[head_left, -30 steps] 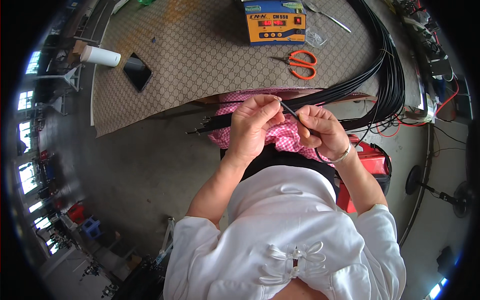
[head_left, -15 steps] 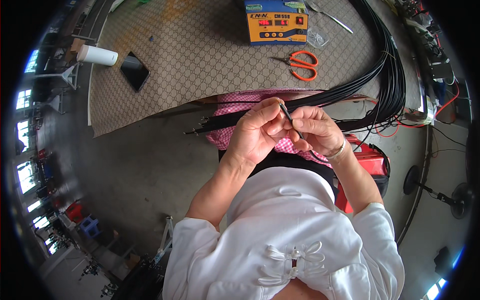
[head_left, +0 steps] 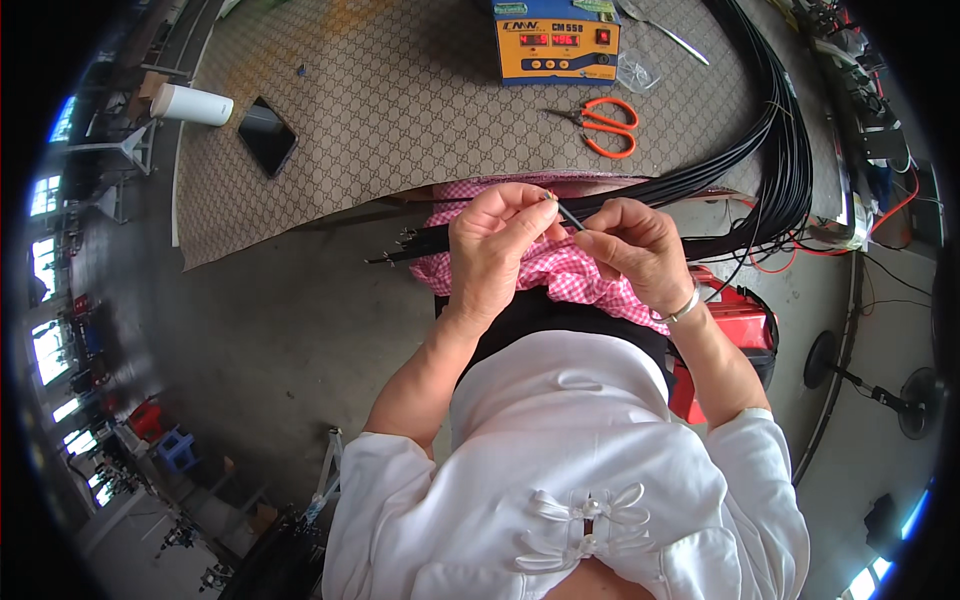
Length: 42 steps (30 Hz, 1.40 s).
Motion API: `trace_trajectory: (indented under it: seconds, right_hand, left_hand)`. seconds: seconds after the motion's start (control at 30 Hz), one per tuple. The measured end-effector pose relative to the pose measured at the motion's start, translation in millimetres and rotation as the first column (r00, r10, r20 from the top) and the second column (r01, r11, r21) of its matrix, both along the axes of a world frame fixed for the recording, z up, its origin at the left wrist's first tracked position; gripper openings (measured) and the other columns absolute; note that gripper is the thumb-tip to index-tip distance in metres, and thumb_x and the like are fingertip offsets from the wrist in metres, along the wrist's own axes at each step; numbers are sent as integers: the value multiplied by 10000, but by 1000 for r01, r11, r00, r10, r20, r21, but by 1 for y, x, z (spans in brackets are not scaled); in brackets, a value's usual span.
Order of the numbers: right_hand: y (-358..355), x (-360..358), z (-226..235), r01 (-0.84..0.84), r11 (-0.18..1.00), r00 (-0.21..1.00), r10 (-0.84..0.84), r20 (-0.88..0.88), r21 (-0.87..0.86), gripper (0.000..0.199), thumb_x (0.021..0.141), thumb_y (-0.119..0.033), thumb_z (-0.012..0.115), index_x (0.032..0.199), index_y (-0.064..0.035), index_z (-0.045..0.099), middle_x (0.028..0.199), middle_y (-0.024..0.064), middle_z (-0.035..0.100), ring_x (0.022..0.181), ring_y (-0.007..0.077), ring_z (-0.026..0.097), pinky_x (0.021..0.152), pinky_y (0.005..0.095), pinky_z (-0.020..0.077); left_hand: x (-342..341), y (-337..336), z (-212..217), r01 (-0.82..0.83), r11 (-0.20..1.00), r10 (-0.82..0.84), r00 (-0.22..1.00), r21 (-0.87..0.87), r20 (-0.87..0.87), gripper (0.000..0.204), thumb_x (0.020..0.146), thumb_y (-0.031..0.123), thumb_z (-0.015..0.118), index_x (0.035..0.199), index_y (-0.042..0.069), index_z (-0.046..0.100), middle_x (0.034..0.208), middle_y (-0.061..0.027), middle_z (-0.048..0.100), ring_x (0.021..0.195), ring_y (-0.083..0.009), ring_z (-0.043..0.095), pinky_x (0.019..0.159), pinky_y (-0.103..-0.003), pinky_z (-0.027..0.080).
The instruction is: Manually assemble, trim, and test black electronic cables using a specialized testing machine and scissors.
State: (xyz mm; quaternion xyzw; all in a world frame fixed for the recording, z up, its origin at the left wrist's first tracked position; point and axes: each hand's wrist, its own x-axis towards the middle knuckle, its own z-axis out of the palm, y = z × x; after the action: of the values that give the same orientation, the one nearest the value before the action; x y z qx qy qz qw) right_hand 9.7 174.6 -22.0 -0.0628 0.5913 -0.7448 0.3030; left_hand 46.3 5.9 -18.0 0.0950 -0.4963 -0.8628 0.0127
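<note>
A workbench covered with a tan patterned mat (head_left: pixel 400 110) fills the upper middle of the frame. On it lie a white cup (head_left: pixel 192 104) on its side and a black phone (head_left: pixel 267 135) at upper left, an orange-and-blue meter box (head_left: pixel 556 42) at top centre, orange-handled scissors (head_left: pixel 600 121) below it, and a bundle of black cables (head_left: pixel 780 130) sweeping down the right.

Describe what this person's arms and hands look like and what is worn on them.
Both forearms are bare below short white sleeves that end near the elbows. The left hand wears nothing visible. The right hand has a thin silver bangle at the wrist. No gloves and no rings can be made out.
</note>
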Motion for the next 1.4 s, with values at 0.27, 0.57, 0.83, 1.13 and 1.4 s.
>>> trace_trajectory:
  seconds: [0.27,0.57,0.83,1.13,1.4]
  right_hand:
    - [-13,10,-9,101,982,990,-84,114,-159,90,817,-87,616,815,-9,571,669,-8,536,525,38,441,458,173,356]
    - [-17,11,-17,130,982,990,-120,80,-137,97,828,-92,604,860,-4,583,696,-13,540,551,32,423,483,168,348]
    - [-6,7,-7,82,997,988,-82,-128,-5,63,823,-45,599,859,4,584,749,-30,524,641,24,436,557,166,361]
    - [-6,7,-10,73,996,969,-60,-241,44,62,812,-36,607,841,17,590,770,-12,509,651,39,441,569,180,371]
    - [-7,5,-11,54,998,973,-44,-227,38,90,819,-68,607,833,18,586,767,-9,477,631,49,423,554,196,358]
  left_hand:
    - [1,16,-10,-130,939,132,991,319,16,48,832,42,546,874,35,568,761,-39,568,683,-108,539,668,-235,447]
    - [2,21,-16,-107,897,91,994,429,57,85,842,99,562,909,48,574,793,-20,550,704,-95,506,681,-237,420]
    - [-1,-2,-9,69,869,-159,977,490,143,269,868,253,522,902,-8,578,703,-56,559,680,-163,513,672,-286,419]
    - [-4,-11,-4,81,889,-190,961,451,202,231,844,196,545,861,-32,578,674,-73,563,635,-172,517,621,-281,430]
    - [-3,-9,-6,102,839,-226,959,535,172,207,867,174,527,876,-28,569,699,-72,566,642,-166,528,615,-280,440]
